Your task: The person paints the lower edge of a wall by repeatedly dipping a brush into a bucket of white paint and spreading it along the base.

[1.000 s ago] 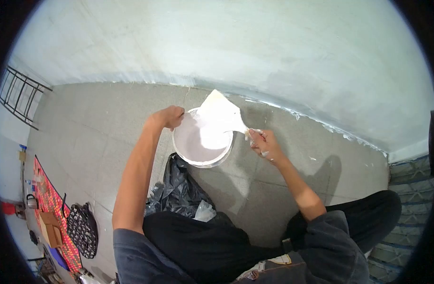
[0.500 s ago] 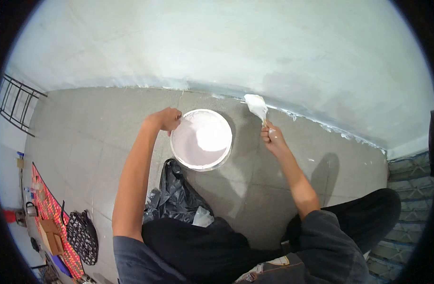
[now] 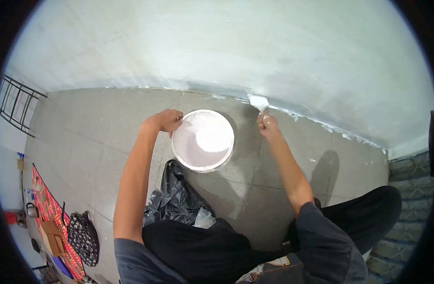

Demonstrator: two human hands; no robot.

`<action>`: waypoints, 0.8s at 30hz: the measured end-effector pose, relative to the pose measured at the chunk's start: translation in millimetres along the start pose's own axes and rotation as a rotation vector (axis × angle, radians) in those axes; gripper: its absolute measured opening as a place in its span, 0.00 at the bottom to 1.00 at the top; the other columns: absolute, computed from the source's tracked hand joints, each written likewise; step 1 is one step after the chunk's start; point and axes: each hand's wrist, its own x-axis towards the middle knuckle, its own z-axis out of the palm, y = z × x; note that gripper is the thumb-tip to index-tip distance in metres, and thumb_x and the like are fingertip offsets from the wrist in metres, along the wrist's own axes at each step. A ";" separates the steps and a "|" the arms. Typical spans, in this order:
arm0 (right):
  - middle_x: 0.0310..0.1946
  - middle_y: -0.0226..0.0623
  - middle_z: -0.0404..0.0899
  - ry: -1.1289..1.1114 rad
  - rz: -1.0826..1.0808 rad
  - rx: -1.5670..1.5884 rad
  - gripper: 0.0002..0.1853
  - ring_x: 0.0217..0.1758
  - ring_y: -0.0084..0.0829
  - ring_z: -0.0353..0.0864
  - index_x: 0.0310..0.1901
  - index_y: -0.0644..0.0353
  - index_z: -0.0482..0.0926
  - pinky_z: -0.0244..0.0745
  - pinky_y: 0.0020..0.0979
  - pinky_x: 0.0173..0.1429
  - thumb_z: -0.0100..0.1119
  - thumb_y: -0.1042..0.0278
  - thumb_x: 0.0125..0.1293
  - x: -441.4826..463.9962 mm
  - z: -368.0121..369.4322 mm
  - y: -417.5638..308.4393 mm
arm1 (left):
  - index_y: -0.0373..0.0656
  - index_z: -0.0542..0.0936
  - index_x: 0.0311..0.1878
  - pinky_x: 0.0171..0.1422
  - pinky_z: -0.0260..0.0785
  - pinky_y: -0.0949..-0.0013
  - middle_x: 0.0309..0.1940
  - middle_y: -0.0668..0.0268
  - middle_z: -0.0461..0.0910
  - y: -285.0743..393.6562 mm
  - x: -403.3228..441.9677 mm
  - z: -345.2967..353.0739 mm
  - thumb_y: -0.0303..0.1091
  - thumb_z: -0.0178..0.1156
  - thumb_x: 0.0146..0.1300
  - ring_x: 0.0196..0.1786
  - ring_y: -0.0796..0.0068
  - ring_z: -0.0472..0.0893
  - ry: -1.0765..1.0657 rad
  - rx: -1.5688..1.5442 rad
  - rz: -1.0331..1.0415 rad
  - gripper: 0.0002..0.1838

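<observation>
A white bucket (image 3: 203,168) stands on the floor near the wall, with whitish paint (image 3: 194,144) inside. My left hand (image 3: 166,121) is closed on the left side of its rim. In my right hand (image 3: 269,126) is a white-coated paintbrush (image 3: 258,102), gripped by its handle. Its wide end points toward the bottom of the wall (image 3: 217,42), at the line where wall and floor meet. Whether the bristles touch the wall I cannot tell.
A black plastic bag (image 3: 176,194) lies between the bucket and my legs. White smears (image 3: 330,128) run along the wall's foot. At the left are a patterned backpack (image 3: 83,238), a cardboard box (image 3: 52,237), a red mat (image 3: 45,208) and a black metal rack (image 3: 19,102).
My right hand has moved slightly up and left with the paintbrush, whose wide end has turned at the wall's base. My left hand stays on the bucket rim.
</observation>
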 end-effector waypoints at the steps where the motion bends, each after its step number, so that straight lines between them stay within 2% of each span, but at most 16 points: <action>1: 0.23 0.29 0.64 -0.050 0.004 0.049 0.08 0.18 0.16 0.59 0.37 0.65 0.67 0.47 0.19 0.15 0.41 0.70 0.70 -5.6 4.3 -9.2 | 0.32 0.75 0.37 0.35 0.73 0.63 0.19 0.54 0.80 -0.8 0.5 0.6 0.31 0.47 0.61 0.25 0.63 0.82 0.002 0.006 0.016 0.12; 3: 0.21 0.25 0.61 -0.142 0.007 0.145 0.06 0.18 0.14 0.57 0.37 0.60 0.67 0.44 0.17 0.16 0.39 0.71 0.70 -24.2 9.6 -33.4 | 0.32 0.74 0.37 0.35 0.73 0.63 0.19 0.54 0.80 -2.3 1.2 1.8 0.31 0.47 0.61 0.24 0.64 0.82 -0.009 -0.009 -0.002 0.12; 4: 0.22 0.24 0.60 -0.064 -0.005 0.143 0.06 0.19 0.13 0.56 0.37 0.59 0.67 0.44 0.17 0.16 0.38 0.72 0.70 -57.6 28.4 -51.6 | 0.32 0.74 0.37 0.35 0.73 0.63 0.19 0.54 0.80 -1.8 1.7 1.1 0.31 0.47 0.61 0.23 0.64 0.82 -0.013 -0.014 -0.009 0.12; 7: 0.21 0.22 0.59 -0.195 -0.055 0.198 0.06 0.19 0.13 0.55 0.36 0.59 0.66 0.43 0.16 0.17 0.41 0.69 0.71 -79.8 31.9 -69.9 | 0.32 0.74 0.37 0.34 0.73 0.63 0.19 0.54 0.80 -0.6 0.7 0.8 0.31 0.46 0.61 0.23 0.63 0.82 -0.022 -0.031 -0.019 0.12; 10: 0.23 0.25 0.64 -0.212 -0.208 0.094 0.10 0.19 0.13 0.58 0.37 0.62 0.66 0.47 0.16 0.17 0.45 0.63 0.71 -104.8 37.8 -79.5 | 0.32 0.74 0.37 0.34 0.73 0.63 0.19 0.53 0.80 0.0 -0.7 1.1 0.31 0.46 0.61 0.22 0.63 0.82 -0.004 -0.023 0.005 0.12; 13: 0.19 0.23 0.62 -0.216 -0.420 -0.080 0.14 0.16 0.13 0.57 0.34 0.60 0.67 0.48 0.17 0.16 0.46 0.57 0.70 -132.3 48.7 -81.9 | 0.31 0.74 0.38 0.34 0.74 0.63 0.20 0.53 0.80 2.6 -3.4 1.0 0.31 0.46 0.61 0.22 0.62 0.82 0.012 -0.029 0.008 0.12; 19: 0.14 0.22 0.63 -0.037 -0.716 -0.319 0.20 0.13 0.13 0.59 0.28 0.59 0.69 0.52 0.19 0.15 0.47 0.49 0.69 -43.6 13.1 -22.9 | 0.31 0.74 0.38 0.36 0.73 0.63 0.22 0.51 0.80 3.4 -4.9 0.5 0.32 0.46 0.62 0.23 0.62 0.82 -0.009 -0.044 -0.005 0.13; 24: 0.15 0.22 0.65 -0.002 -0.490 -0.340 0.20 0.13 0.13 0.61 0.28 0.58 0.70 0.54 0.20 0.15 0.48 0.49 0.69 -23.9 -14.1 28.5 | 0.31 0.74 0.39 0.36 0.73 0.62 0.22 0.52 0.80 -2.4 -1.7 5.1 0.33 0.47 0.63 0.23 0.61 0.82 0.019 0.003 0.019 0.13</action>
